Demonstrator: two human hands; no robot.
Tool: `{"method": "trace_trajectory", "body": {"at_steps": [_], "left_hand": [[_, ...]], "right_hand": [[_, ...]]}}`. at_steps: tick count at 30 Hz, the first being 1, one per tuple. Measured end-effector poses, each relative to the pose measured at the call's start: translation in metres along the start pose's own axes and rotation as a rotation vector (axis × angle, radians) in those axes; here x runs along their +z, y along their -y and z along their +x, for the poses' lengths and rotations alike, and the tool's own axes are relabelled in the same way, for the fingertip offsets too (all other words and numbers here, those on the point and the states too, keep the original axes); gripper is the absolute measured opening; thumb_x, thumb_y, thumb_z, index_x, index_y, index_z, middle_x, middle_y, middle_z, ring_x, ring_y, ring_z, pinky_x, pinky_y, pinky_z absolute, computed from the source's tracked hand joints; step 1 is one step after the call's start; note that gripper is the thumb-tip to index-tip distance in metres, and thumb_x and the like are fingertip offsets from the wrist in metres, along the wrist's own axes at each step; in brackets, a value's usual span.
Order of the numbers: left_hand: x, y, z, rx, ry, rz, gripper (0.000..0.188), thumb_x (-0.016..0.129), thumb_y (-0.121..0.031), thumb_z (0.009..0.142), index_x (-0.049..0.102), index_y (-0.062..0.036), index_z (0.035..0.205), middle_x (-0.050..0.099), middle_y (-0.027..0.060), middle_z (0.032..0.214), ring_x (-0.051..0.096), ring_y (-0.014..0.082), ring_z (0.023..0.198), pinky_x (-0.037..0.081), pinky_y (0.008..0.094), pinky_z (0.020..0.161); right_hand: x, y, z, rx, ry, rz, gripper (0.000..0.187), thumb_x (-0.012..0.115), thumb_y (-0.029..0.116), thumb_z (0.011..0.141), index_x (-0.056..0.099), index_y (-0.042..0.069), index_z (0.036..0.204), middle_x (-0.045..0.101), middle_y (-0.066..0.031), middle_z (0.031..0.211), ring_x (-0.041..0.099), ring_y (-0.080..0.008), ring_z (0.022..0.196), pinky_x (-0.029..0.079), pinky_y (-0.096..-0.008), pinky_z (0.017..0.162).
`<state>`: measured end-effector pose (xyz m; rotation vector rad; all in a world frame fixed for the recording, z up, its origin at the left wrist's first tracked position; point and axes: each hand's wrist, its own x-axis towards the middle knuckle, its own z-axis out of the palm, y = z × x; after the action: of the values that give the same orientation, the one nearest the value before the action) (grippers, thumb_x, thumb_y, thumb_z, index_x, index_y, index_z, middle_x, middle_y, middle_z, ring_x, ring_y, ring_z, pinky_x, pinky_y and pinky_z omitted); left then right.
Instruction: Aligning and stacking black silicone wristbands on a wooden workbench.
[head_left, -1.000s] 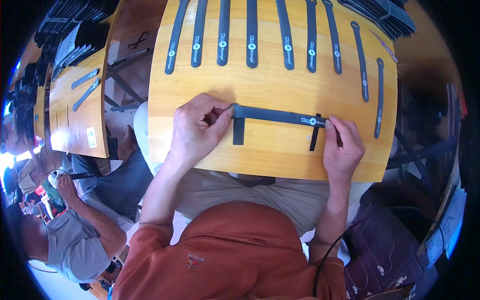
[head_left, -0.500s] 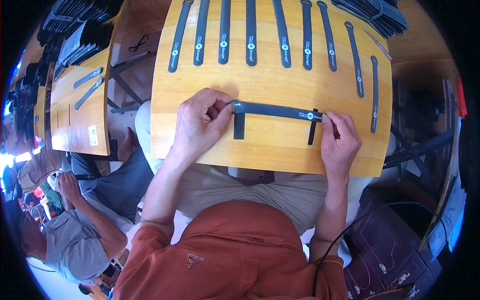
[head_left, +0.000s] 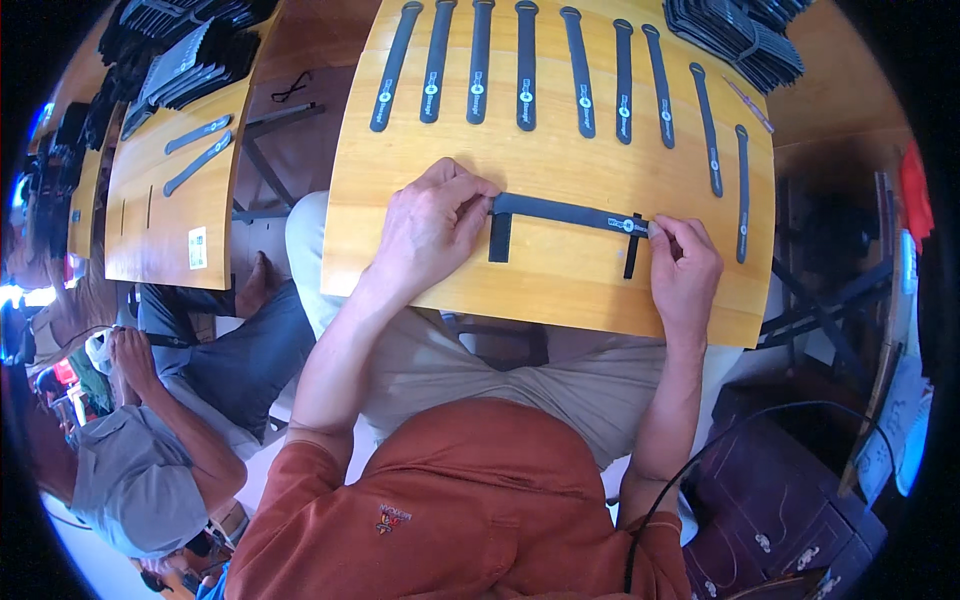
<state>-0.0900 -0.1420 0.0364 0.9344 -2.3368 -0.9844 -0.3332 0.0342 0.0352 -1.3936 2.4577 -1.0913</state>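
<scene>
A dark grey hook-and-loop strap (head_left: 565, 210) with a pale printed mark stretches crosswise over the near half of the wooden table (head_left: 440, 290). Its left end is pinched by the fingers of my left hand (head_left: 432, 225). At the opposite end, my right hand (head_left: 688, 270) grips the tip between thumb and fingers. The strap passes over the upper ends of two black marks on the tabletop: a wide bar (head_left: 500, 243) near my left fingers and a thinner line (head_left: 631, 260) near my right. My fingers cover both strap ends.
Several similar straps (head_left: 526, 70) lie in a spaced row across the far side, curving down the right. Bundled straps (head_left: 735, 45) sit at the far right corner, near a thin pointed tool (head_left: 750, 105). Leftward, a person (head_left: 150, 470) sits by another table (head_left: 170, 255) holding straps.
The whole view has shifted slightly, so the table appears farther right. My left hand's grip on the strap end has altered a little; both hands still hold the strap over the black marks.
</scene>
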Motion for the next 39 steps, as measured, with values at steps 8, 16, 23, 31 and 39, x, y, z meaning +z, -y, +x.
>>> {"method": "trace_trajectory", "body": {"at_steps": [8,16,23,31,39], "left_hand": [[-0.003,-0.001,-0.002,0.015,0.007,0.01,0.013,0.071,-0.007,0.089,0.076,-0.0037,0.1,0.067,0.0144,0.093,0.069,0.0324,0.081,0.056,0.0418,0.073],[0.001,0.005,0.0,0.046,0.002,-0.009,0.013,0.07,-0.005,0.087,0.075,-0.0039,0.1,0.068,0.0149,0.092,0.07,0.0345,0.083,0.056,0.043,0.075],[0.003,0.01,0.001,0.038,-0.041,-0.044,0.013,0.07,-0.008,0.089,0.074,-0.0033,0.1,0.069,0.0155,0.095,0.07,0.0352,0.084,0.056,0.0428,0.075],[0.008,0.002,-0.001,0.027,-0.057,0.083,0.022,0.078,-0.021,0.087,0.07,-0.005,0.1,0.069,0.014,0.094,0.071,0.0327,0.08,0.056,0.0436,0.071],[0.006,-0.001,0.0,0.008,-0.035,0.115,0.023,0.078,-0.021,0.087,0.07,-0.0054,0.102,0.069,0.0127,0.094,0.071,0.0322,0.083,0.056,0.0433,0.073]], "right_hand": [[0.009,0.046,-0.012,-0.245,-0.007,-0.461,0.026,0.066,0.013,0.093,0.069,0.0,0.115,0.066,-0.0146,0.115,0.064,-0.0329,0.109,0.053,-0.0446,0.093],[0.064,0.084,-0.027,-0.426,0.286,-0.304,0.048,0.068,0.032,0.095,0.065,0.004,0.134,0.057,-0.0099,0.147,0.044,-0.0363,0.141,0.032,-0.0498,0.12],[0.065,0.083,-0.028,-0.46,0.268,-0.332,0.048,0.066,0.033,0.096,0.065,0.005,0.136,0.056,-0.0093,0.148,0.044,-0.036,0.142,0.032,-0.0499,0.12],[0.065,0.083,-0.032,-0.426,0.271,-0.324,0.049,0.064,0.033,0.098,0.063,0.005,0.138,0.054,-0.009,0.151,0.04,-0.0359,0.146,0.03,-0.05,0.121],[0.021,0.03,-0.035,-0.32,0.197,-0.363,0.051,0.062,0.032,0.1,0.059,0.0,0.14,0.055,-0.0179,0.149,0.045,-0.0377,0.143,0.033,-0.0494,0.12]]}}
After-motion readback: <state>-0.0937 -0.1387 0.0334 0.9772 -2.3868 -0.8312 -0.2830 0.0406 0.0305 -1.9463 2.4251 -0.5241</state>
